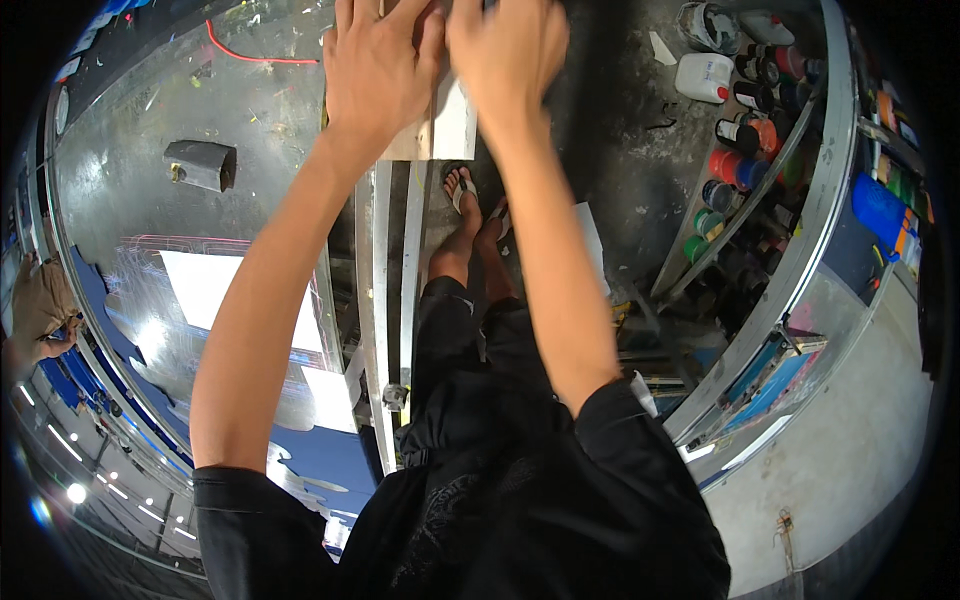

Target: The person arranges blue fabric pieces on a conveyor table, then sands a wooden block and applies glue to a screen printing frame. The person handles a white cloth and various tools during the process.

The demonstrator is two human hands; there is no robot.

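At the top of the head view, my left hand (382, 80) lies on a pale board (455, 128) with its fingers stretched out and its thumb apart. The tips of those fingers run past the picture's edge. Beside it on the right, my right hand (512, 55) is curled over the same board's far part and smeared by motion. What its fingers hold, if anything, is hidden. The board rests at the edge of a stained grey table, above a metal rail (375, 270).
A dark folded piece (203, 165), a red cord (260, 57) and a white sheet (205, 285) lie on the table at left. Several paint jars (735, 135) and a white jug (703, 78) stand at right, near a metal frame (790, 290). A person (42, 310) is at far left.
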